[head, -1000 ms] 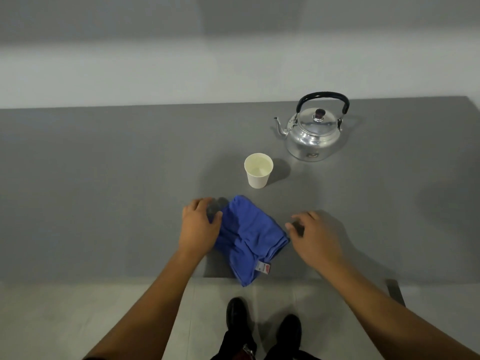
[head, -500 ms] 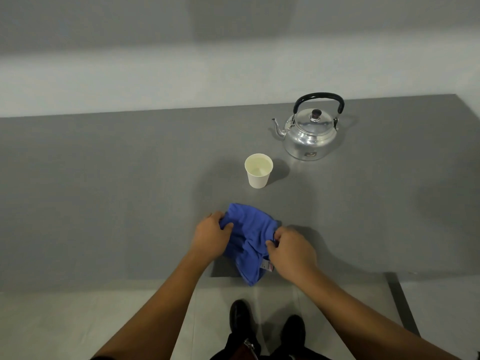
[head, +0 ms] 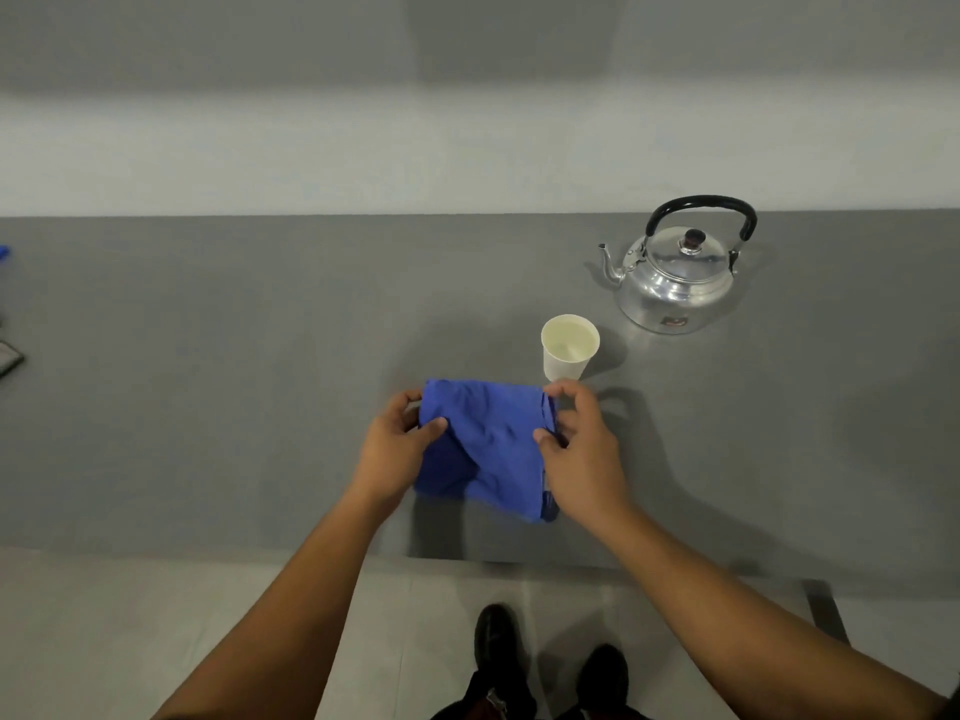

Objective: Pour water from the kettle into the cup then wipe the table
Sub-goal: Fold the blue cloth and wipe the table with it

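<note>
A blue cloth (head: 488,444) is held between both hands just above the grey table (head: 208,381), near its front edge. My left hand (head: 397,449) pinches the cloth's left edge. My right hand (head: 579,449) grips its right edge. A white paper cup (head: 569,348) with water in it stands upright just behind my right hand. The shiny metal kettle (head: 675,283) with a black handle sits upright at the back right, its spout pointing left.
A dark flat object (head: 8,356) and a small blue thing (head: 4,252) show at the table's far left edge. The table's front edge runs just below the cloth; my black shoes (head: 498,646) stand on the light floor beneath.
Both hands closed on the cloth and lifted it, spreading it out between them. The view shifted left, so kettle and cup now sit further right.
</note>
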